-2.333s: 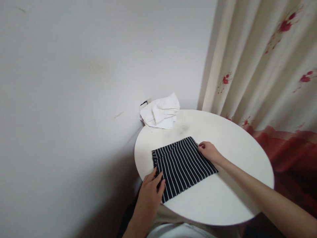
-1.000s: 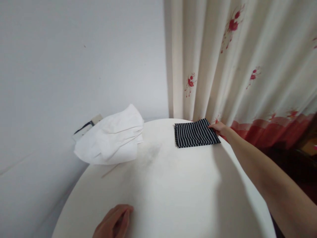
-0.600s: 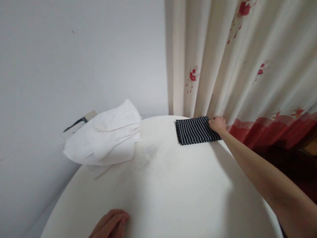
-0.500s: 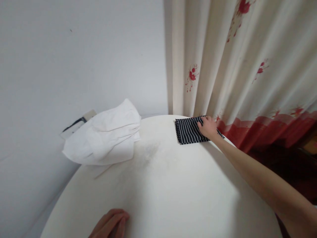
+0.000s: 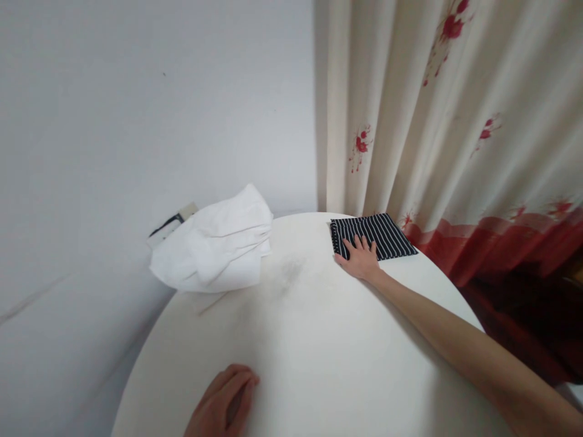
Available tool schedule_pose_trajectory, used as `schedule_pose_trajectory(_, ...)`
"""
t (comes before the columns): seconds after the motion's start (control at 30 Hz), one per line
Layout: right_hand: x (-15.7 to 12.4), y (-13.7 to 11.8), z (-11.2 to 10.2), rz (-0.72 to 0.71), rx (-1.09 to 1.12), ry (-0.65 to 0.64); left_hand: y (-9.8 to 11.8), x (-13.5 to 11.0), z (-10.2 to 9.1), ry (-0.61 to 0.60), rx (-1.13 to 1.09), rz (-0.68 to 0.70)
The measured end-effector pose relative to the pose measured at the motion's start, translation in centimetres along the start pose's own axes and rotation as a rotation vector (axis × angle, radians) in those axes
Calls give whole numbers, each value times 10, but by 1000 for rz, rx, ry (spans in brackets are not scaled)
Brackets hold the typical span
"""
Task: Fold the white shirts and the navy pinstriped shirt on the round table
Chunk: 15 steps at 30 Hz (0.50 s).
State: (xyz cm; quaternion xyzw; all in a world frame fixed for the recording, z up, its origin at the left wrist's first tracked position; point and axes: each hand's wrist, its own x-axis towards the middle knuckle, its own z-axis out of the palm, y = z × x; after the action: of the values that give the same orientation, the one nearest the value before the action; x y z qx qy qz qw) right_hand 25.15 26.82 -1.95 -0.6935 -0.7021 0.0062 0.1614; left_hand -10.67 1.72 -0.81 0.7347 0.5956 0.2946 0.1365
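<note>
A black cloth with white stripes (image 5: 387,233) lies flat and folded at the far right of the round white table (image 5: 319,346). My right hand (image 5: 359,258) rests on its near left part, fingers spread and stretched out. The thumb side reaches past the cloth's left edge. Close to the table's near side is my left hand (image 5: 225,403), its fingers curled in toward the thumb, and nothing shows in it. A crumpled white cloth (image 5: 214,243) lies at the back left, well apart from both hands.
Behind the white cloth, a pale and dark flat object (image 5: 170,226) leans by the wall (image 5: 159,133). A cream curtain with red flowers (image 5: 410,121) hangs behind the table's right side. Grey smudges mark the tabletop.
My right hand has slid left across the striped cloth, from its right part to its left part, and its fingers have spread. The whole view has shifted slightly. My left hand stays curled.
</note>
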Motion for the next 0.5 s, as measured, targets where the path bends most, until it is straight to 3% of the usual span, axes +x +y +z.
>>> schedule_pose_trajectory(0.17,-6,-2,9,130,-7,44,5,-6,1,37,-51,-31)
schedule_pose_trajectory(0.5,4,2,11,133,-3,11,23,-10,-6,20,-122,-35)
